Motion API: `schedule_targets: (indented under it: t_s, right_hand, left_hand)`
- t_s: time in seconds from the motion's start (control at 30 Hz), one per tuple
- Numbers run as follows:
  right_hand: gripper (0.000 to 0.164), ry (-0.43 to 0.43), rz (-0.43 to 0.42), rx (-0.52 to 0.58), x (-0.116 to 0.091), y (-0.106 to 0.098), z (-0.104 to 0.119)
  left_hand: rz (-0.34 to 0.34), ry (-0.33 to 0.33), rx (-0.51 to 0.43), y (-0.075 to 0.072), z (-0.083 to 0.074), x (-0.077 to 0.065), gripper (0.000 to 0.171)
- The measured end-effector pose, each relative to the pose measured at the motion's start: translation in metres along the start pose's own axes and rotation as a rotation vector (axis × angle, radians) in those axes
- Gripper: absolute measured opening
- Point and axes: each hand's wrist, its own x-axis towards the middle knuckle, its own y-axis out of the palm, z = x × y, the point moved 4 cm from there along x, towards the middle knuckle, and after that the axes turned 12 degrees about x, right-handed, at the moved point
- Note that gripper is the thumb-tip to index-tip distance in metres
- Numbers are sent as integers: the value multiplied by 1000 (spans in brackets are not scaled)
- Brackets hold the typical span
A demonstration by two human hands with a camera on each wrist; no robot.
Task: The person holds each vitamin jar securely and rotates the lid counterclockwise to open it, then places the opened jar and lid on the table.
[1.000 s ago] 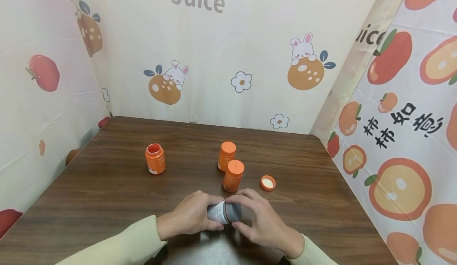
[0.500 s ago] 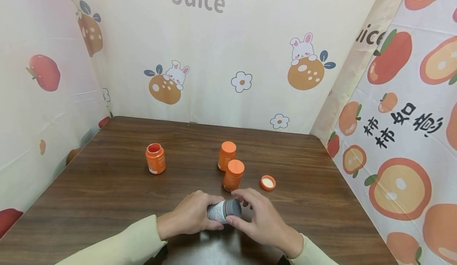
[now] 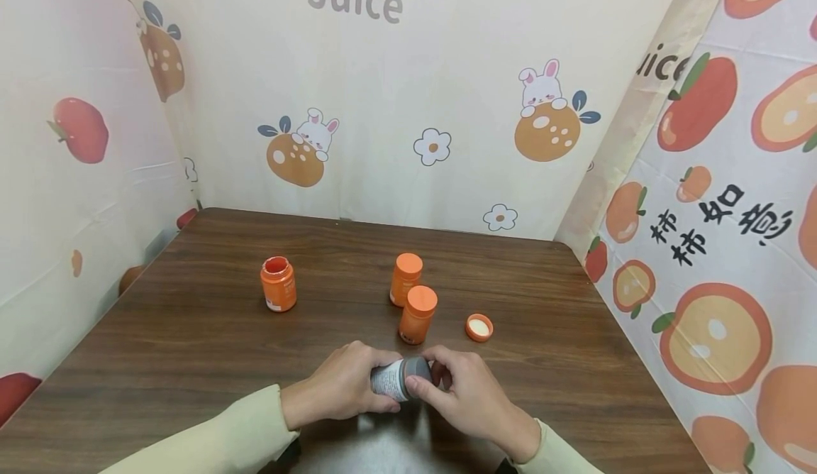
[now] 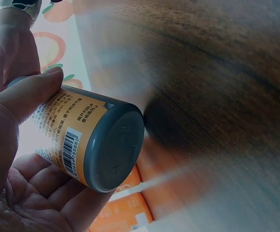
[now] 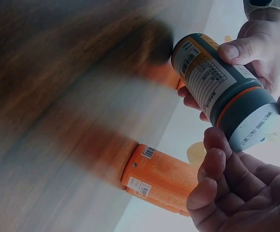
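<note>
My left hand (image 3: 345, 382) holds a dark grey-green supplement bottle (image 4: 65, 130) by its labelled body, tilted on its side above the near part of the table. Its flat base shows in the left wrist view. At the other end, thumb and fingers of my right hand (image 3: 469, 396) pinch the rim of the dark cap (image 5: 253, 118). An orange ring (image 5: 234, 102) shows between cap and body. Behind the hands stand two orange bottles with caps on, a nearer one (image 3: 418, 321) and a farther one (image 3: 403, 286).
An uncapped orange bottle (image 3: 279, 291) stands at the left on the brown wooden table (image 3: 191, 360). To the right lies an orange cap (image 3: 479, 327), its white inside facing up. A fruit-patterned curtain (image 3: 383, 91) hangs along the back and sides.
My right fingers have come off the cap, shifted, and closed on it again. My left hand and the held bottle stay in nearly the same place.
</note>
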Motion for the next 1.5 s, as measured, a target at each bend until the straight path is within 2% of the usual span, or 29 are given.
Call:
schedule_targets:
  t_s: [0.17,0.37,0.53,0.83,1.07,1.5]
  right_hand:
    - [25,-41,6,17,0,0,0]
    - [27,-129,0,17,-1,-1,2]
    - [35,-193,-3,22,-1,-2,5]
    - [46,-218,11,22,-3,-3,7]
    - [54,-319,27,33,-3,-4,9]
    - [67,-339,24,9,-3,-4,11]
  left_hand:
    - [-1,0,-5,0,0,0,36]
    - [1,5,-15,1,0,0,37]
    - [7,9,-16,1,0,1,38]
    - [6,4,-11,1,1,0,37]
    - [5,10,-15,1,1,0,37]
    - [2,-1,-11,0,2,0,39]
